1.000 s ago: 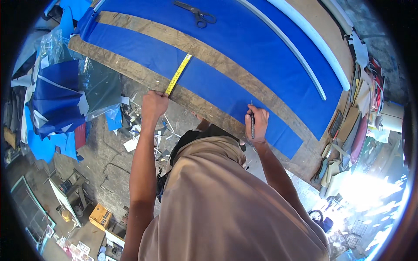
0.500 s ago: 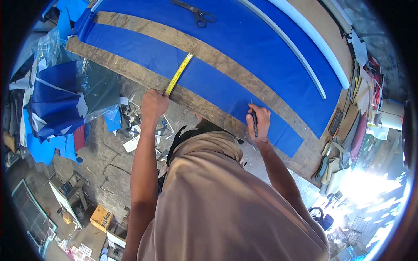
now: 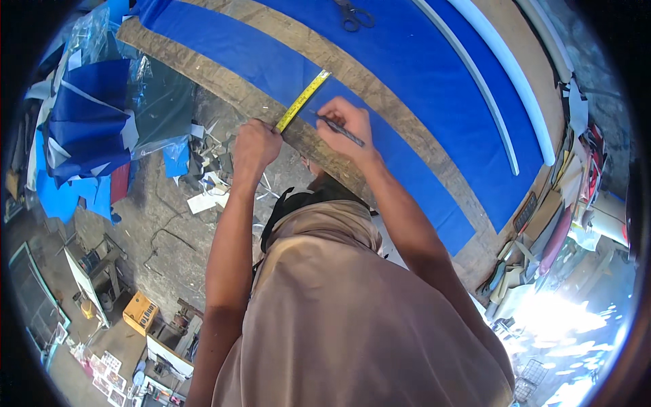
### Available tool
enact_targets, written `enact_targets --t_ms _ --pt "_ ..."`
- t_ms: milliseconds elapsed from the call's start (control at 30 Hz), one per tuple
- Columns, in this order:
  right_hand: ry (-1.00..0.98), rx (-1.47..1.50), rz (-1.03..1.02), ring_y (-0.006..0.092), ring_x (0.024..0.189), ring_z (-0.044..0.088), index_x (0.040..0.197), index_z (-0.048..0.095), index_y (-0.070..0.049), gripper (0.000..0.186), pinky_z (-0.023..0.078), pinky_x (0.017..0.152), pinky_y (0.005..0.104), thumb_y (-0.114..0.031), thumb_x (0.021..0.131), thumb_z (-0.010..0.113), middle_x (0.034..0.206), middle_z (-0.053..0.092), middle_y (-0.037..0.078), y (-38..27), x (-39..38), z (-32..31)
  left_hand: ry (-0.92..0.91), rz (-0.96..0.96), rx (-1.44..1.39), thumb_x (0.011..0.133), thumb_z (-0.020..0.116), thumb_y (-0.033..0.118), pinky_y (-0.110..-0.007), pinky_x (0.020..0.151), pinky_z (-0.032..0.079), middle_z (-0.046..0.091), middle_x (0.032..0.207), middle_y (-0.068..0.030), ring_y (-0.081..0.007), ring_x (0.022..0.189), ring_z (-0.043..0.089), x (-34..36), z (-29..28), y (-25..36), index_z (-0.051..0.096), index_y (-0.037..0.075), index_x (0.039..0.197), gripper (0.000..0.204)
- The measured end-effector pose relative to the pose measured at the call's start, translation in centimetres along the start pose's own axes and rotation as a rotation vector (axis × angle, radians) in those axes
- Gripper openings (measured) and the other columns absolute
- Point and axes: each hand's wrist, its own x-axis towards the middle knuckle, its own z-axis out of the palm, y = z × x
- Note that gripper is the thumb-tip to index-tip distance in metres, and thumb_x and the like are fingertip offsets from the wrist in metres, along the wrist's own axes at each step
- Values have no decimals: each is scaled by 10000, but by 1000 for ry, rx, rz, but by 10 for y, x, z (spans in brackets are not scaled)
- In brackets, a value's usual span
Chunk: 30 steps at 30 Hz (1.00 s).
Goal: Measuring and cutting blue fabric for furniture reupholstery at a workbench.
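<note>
We were right over the bench, and there was the left hand (image 3: 256,146) at the near edge, fingers curled in and closed around the near end of a yellow tape measure (image 3: 302,102). We could see the tape run away from that fist, across bare wood and on over a long blue strip (image 3: 237,47), its far end reaching about the strip's far edge. And over to the right, close by, came the right hand (image 3: 344,129), pinching a dark pen (image 3: 350,136) between thumb and fingers, its tip pointing left, just beside the tape! Did the tip touch the strip? From where we stood, we could not tell. The blue strip lay flat along the near side of the wooden table (image 3: 217,74), stretching from far left to near right, and a band of bare wood parted it from a bigger blue sheet (image 3: 434,102) on the far side. Up there on the sheet we had dark scissors (image 3: 348,13), cut off by the top of our view, and farther right a thin pale bar (image 3: 513,159) with a thick pale roll (image 3: 542,136) beside it. Off to the left we spotted a dark blue piece (image 3: 88,115) heaped among other scraps, pale offcuts (image 3: 209,197) on the floor, and nearer us a yellow-brown box (image 3: 140,312).
</note>
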Motion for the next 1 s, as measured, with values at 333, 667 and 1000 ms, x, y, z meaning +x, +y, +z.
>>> enact_targets --t_ms 333,667,1000 --pt "-11 -75 -72 82 504 451 797 678 -13 75 370 498 240 -7 735 720 584 579 -15 18 18 24 -31 -55 -9 881 635 213 -532 737 576 726 902 -315 -494 831 710 -2 -3 5 729 -72 903 301" --pt "6 -151 -112 101 511 450 825 685 -16 105 376 511 242 -14 727 725 604 593 -6 18 18 25 -3 -98 -13 885 624 216 -531 740 577 728 906 -312 -501 830 708 -4 -4 9 733 -73 894 310" --pt "33 -180 -195 118 508 432 802 674 -24 110 368 514 260 -13 703 723 600 580 -3 17 17 26 -55 -61 -17 875 636 218 -518 736 574 730 903 -304 -487 836 710 1 1 0 750 -67 904 308"
